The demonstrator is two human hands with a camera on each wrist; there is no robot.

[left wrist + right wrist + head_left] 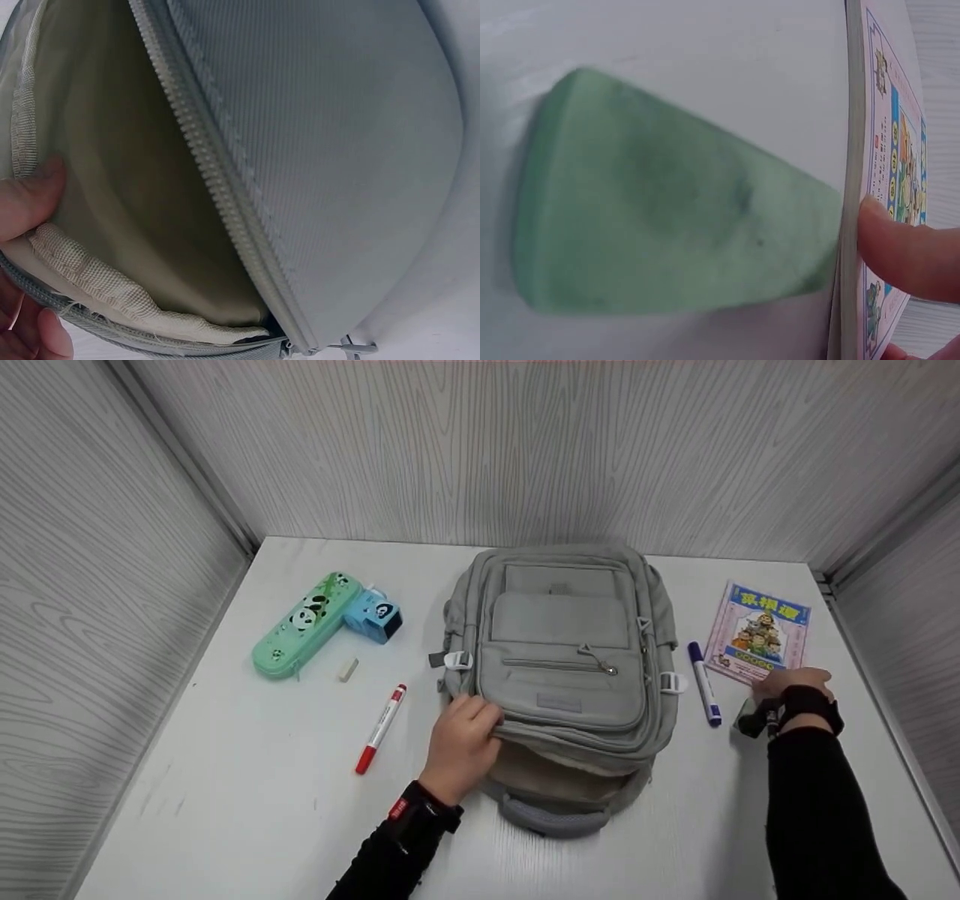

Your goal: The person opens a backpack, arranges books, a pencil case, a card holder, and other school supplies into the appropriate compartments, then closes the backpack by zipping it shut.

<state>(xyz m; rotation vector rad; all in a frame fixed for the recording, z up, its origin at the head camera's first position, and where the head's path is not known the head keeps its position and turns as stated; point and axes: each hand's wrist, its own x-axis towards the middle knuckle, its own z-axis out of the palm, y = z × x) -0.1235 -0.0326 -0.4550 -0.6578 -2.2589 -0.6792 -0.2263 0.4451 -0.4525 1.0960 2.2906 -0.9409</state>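
A grey backpack (559,622) lies front side up with its main compartment unzipped and gaping toward me. My left hand (463,742) pinches the edge of that opening; in the left wrist view, the thumb (34,199) presses the pale inner binding. At right, my right hand (795,682) touches the near corner of a pink-and-blue book (757,634). The right wrist view has its thumb (900,247) against the cover, but whether the other fingers grip the book is hidden. A green wedge-shaped block (675,202) lies under the right wrist.
A purple-capped marker (704,684) lies between backpack and book. Left of the backpack are a red-capped marker (381,729), a small whitish eraser (348,670), a green panda pencil case (307,622) and a blue box-like item (373,616). Wood-grain panels (465,450) enclose the white table (262,810).
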